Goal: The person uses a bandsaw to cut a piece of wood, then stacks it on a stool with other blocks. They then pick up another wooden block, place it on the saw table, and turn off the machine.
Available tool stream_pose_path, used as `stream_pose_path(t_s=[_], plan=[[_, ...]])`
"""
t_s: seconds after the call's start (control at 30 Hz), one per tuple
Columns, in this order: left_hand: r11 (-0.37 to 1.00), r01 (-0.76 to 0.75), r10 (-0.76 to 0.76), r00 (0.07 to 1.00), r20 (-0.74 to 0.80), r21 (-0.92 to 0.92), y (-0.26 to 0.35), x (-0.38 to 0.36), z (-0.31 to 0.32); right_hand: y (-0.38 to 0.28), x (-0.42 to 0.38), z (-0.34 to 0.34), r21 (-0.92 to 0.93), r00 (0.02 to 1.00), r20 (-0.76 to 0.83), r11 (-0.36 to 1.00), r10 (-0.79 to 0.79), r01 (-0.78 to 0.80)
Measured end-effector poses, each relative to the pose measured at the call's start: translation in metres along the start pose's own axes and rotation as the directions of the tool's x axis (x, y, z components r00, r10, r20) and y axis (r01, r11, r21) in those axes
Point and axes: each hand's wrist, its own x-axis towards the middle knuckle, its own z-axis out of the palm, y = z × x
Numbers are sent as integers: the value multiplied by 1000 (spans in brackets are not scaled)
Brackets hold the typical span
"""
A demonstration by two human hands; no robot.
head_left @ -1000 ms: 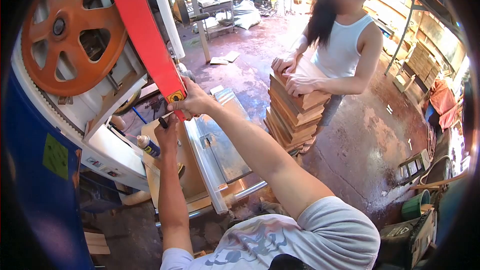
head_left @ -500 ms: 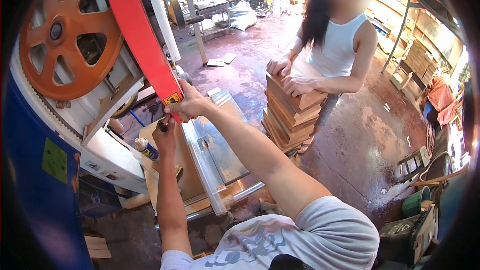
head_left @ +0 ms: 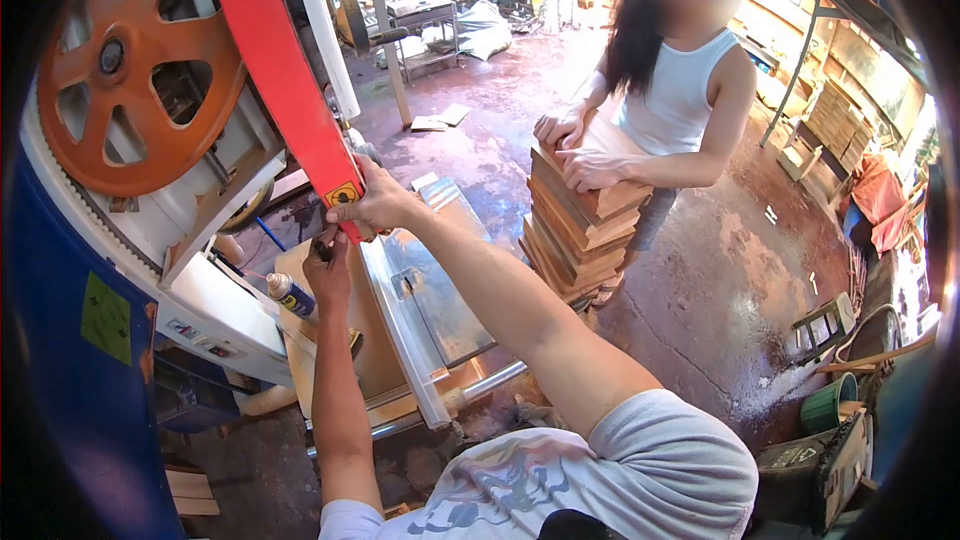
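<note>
Head view | Red guard (head_left: 285, 80) slants beside orange wheel (head_left: 138, 45) | right hand (head_left: 376, 202) pinches its lower end | left hand (head_left: 328, 275) curled just below, I can't tell its grip | slipping thumb could let guard swing, nipping fingers

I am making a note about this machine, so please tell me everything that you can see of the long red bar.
The red bar is long and broad-faced, smooth and evenly coloured, perhaps painted metal. A yellow sticker with a black symbol sits near its lower end. The bar slants beside the orange wheel, its upper end farther left in the view. The right hand grips the lower end; the left hand is close beneath, contact unclear.
</note>
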Motion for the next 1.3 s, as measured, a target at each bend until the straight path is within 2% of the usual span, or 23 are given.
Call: stream_pose_path(t_s=[0.1, 0.17, 0.23, 0.3, 0.4, 0.5, 0.53, 0.57, 0.6, 0.67, 0.7, 0.73, 0.8, 0.9, 0.93, 1.0, 1.03, 1.1, 1.2, 1.3], plan=[[978, 202, -199, 978, 59, -52, 5, -1, -4, 5, 1, 4, -14, 1000, -19, 1000, -10, 9], [909, 409, -401, 911, 102, -80, 4, 2, -7, 11, 3, 5, -9, 999, -30, 1000, -25, 25], [868, 489, -478, 870, 122, -85, 11, 4, -8, 8, 3, 5, 16, 999, -20, 999, -37, 38], [903, 423, -413, 903, 114, -73, 20, 4, -9, -4, -3, 2, 76, 999, 19, 996, 44, -45], [990, 128, -126, 991, 32, -65, 8, 2, -3, -16, -8, -2, 88, 992, 51, 988, 119, -123], [988, -153, 154, 986, -70, 24, 13, 0, 2, -21, -10, -4, 82, 985, 85, 984, 153, -160], [999, 49, -49, 999, -18, -16, 13, 0, -1, -22, -10, -4, 85, 982, 98, 982, 161, -169], [968, 248, -246, 968, 42, -44, 13, 2, -5, -15, -7, -2, 83, 992, 70, 991, 102, -108], [896, 439, -432, 896, 108, -59, 14, 3, -7, -11, -5, 1, 80, 998, 41, 996, 44, -48], [910, 411, -404, 907, 116, -46, 19, 2, -7, -3, -3, 0, 84, 997, 50, 995, 57, -61], [917, 397, -390, 913, 118, -39, 20, 3, -6, -18, -8, -6, 90, 988, 88, 987, 124, -132], [967, 252, -249, 965, 80, -30, 21, 1, -4, -26, -12, -7, 94, 973, 128, 974, 193, -205], [999, -49, 49, 999, 12, 5, 19, -2, 0, -19, -10, -4, 88, 986, 86, 984, 145, -153], [994, -85, 87, 996, -29, 64, 13, -3, 1, -7, -5, 2, 84, 996, 43, 993, 79, -83], [1000, 21, -21, 1000, -3, 23, 15, -2, 0, -6, -3, 2, 83, 998, 31, 995, 57, -60], [970, 237, -234, 970, 66, -47, 19, -3, -2, -16, -8, -5, 102, 988, 88, 985, 129, -138], [959, 278, -274, 959, 74, -59, 16, -2, -2, -22, -11, -7, 111, 980, 118, 978, 163, -176], [931, 356, -349, 933, 89, -85, 9, 2, -4, -12, -6, -1, 101, 996, 57, 992, 75, -81], [871, 471, -459, 881, 112, -141, 11, 3, -5, -12, -8, -3, 93, 997, 38, 993, 66, -69], [957, 254, -246, 967, 68, -139, 6, 2, -1, -14, -10, -2, 110, 998, 19, 992, 56, -58]])
